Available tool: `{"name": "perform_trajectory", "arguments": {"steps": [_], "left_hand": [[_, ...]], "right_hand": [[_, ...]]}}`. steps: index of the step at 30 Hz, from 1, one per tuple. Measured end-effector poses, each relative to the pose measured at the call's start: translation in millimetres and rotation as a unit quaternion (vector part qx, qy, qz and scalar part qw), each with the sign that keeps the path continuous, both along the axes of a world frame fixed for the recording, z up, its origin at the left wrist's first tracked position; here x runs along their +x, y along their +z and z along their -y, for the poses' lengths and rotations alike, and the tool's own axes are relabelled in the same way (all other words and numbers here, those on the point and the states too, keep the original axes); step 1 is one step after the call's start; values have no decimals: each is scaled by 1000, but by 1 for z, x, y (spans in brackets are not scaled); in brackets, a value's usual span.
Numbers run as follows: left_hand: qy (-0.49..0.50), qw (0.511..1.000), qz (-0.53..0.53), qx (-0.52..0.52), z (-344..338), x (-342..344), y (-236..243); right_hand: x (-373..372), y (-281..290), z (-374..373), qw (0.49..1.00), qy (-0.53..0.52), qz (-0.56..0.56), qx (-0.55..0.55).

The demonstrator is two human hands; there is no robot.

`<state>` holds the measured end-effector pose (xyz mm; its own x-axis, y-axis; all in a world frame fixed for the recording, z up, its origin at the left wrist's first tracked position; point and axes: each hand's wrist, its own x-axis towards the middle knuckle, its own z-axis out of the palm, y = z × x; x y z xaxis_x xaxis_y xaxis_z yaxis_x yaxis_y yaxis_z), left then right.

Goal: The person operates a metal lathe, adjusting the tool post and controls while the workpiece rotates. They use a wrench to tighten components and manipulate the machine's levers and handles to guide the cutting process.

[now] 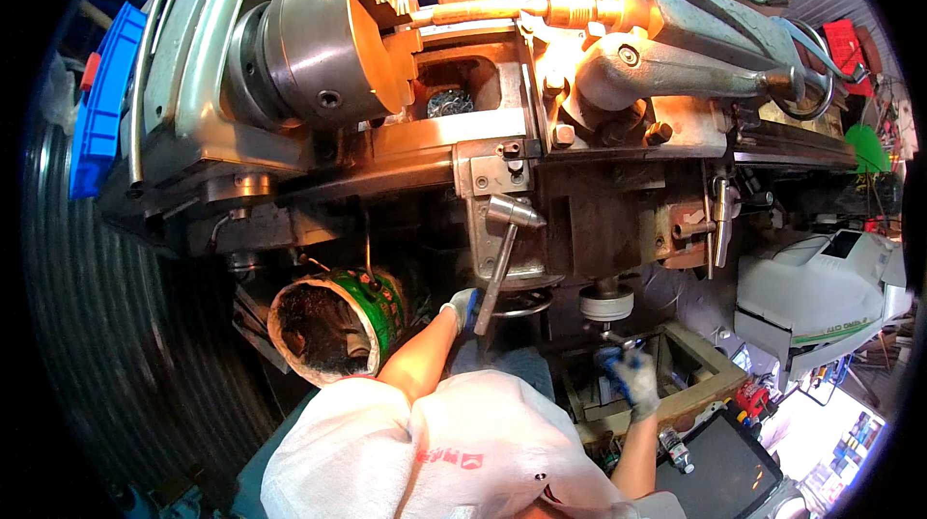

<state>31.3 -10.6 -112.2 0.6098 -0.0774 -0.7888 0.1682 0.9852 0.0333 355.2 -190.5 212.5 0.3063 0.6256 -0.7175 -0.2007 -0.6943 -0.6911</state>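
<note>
A person in a white shirt (463,432) with a red print on it stands before a large metal lathe (386,145), both forearms reaching toward its lower controls. The left hand (462,308), in a white-and-blue glove, is just beside the lower end of a slanting metal lever (498,273) and the left edge of a dark handwheel (524,305), which sits below the lathe's carriage; whether its fingers close on either cannot be told. The right hand (632,380), gloved alike, is bent at a small crank handle (628,344) under a white round collar (606,306), its grip too small and blurred to make out

Above them, a slim rod (475,11) runs level from the stepped jaws of a heavy steel chuck (314,41) to a ribbed centre (572,7), bathed in warm orange light. Grey shavings (449,103) lie in an opening of the bed beneath it, and a thick grey clamp arm (676,71) juts out at right. A green-sided drum (384,311) lies with its open mouth facing the person, near the left forearm. A blue crate (104,99) stands at far left, while a clear bottle (676,449) lies close to the right forearm, beside a dark flat panel (722,471)
</note>
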Motion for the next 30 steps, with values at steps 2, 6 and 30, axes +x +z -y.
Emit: {"name": "perform_trajectory", "arguments": {"steps": [2,6,30], "left_hand": [[-30,998,-43,39,-10,6,34],[13,984,-163,69,-20,28,96],[-67,972,-107,200,5,11,77]], "right_hand": [[9,-28,-11,981,-15,189,39],[-83,-139,0,880,234,374,-174],[-73,-147,6,872,212,408,-166]]}}
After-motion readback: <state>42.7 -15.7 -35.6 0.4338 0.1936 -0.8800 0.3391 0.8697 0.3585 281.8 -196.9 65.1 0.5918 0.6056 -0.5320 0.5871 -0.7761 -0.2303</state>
